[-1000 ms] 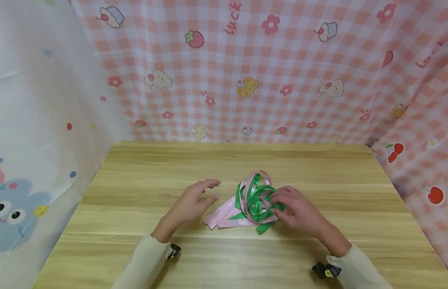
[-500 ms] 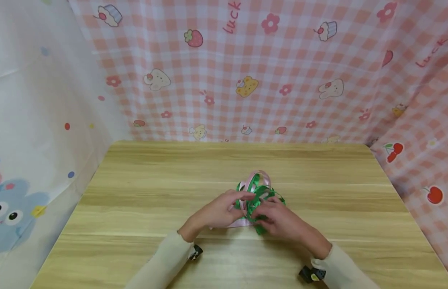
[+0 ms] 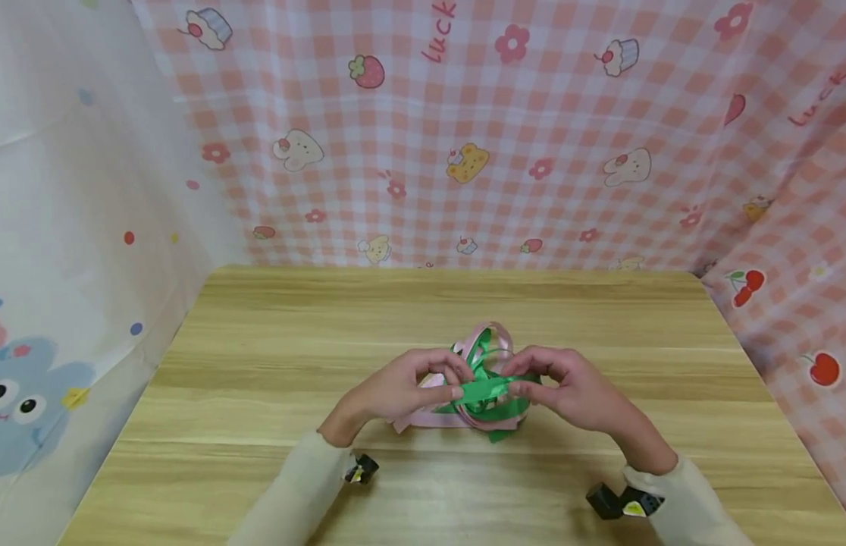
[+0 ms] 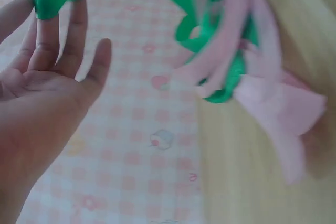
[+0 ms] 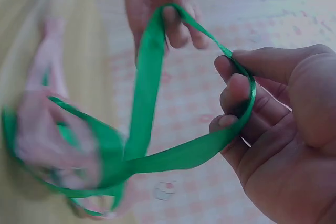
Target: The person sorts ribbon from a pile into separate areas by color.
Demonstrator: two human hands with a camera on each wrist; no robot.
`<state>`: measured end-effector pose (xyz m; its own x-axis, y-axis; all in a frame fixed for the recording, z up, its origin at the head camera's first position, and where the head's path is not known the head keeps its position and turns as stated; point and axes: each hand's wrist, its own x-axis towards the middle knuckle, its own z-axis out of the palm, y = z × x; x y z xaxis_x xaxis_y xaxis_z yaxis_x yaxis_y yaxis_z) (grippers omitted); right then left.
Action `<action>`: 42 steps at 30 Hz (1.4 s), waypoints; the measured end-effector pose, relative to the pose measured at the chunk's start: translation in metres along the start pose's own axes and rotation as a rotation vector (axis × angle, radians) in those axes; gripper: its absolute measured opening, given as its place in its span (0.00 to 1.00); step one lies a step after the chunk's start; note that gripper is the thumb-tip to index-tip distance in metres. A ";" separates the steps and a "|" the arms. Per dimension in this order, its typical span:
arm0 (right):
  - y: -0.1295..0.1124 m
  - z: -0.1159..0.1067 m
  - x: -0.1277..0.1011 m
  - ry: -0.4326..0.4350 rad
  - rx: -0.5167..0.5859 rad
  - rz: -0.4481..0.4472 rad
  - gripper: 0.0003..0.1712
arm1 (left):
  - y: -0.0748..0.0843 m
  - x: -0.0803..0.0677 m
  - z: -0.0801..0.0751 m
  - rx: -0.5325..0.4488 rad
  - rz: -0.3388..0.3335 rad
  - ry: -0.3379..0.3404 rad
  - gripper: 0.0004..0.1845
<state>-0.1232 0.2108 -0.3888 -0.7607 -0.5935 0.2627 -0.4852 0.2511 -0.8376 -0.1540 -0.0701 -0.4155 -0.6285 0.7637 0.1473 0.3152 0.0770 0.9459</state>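
Observation:
A green satin ribbon (image 3: 484, 390) is stretched between my hands, just above a tangled heap of green and pink ribbon. My left hand (image 3: 402, 385) pinches it between thumb and fingers. On the other side my right hand (image 3: 583, 387) pinches it too; in the right wrist view the ribbon bends round the curled right fingers (image 5: 236, 90) and forms a loop (image 5: 149, 77). The left wrist view has a green strand (image 4: 50, 1) across the left fingers. Pink ribbon (image 3: 423, 418) lies with its cut ends to the left, and a pink loop (image 3: 498, 334) stands at the heap's back.
The heap lies on a wood-grain table (image 3: 293, 318). A pink checked cloth (image 3: 423, 152) hangs behind the table's back edge, and a white printed cloth (image 3: 123, 189) hangs at the left. Each wrist wears a small black camera (image 3: 603, 500).
My left hand has come in from the left to the heap. Both hands have taken hold of the green ribbon and lifted a stretch of it, the right drawing back to the right.

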 end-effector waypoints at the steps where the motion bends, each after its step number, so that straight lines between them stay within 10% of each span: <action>1: -0.002 -0.004 0.000 0.018 0.008 -0.007 0.11 | 0.003 -0.001 -0.003 -0.017 0.020 0.011 0.11; 12: -0.029 -0.050 -0.004 0.150 0.116 -0.048 0.17 | 0.041 -0.019 -0.033 -0.155 0.215 0.097 0.12; 25: -0.017 -0.094 -0.026 0.119 0.132 -0.022 0.17 | 0.038 -0.078 -0.095 -0.130 -0.033 0.029 0.23; 36: 0.010 -0.120 -0.043 0.041 0.061 0.140 0.11 | 0.010 -0.121 -0.137 -0.066 -0.172 0.277 0.20; 42: 0.033 -0.128 -0.051 0.099 0.044 0.200 0.11 | -0.006 -0.135 -0.150 -0.218 -0.055 0.320 0.19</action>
<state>-0.1553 0.3471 -0.3683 -0.8796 -0.4568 0.1329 -0.3025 0.3214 -0.8973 -0.1777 -0.2694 -0.3980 -0.8411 0.5212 0.1445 0.1378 -0.0519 0.9891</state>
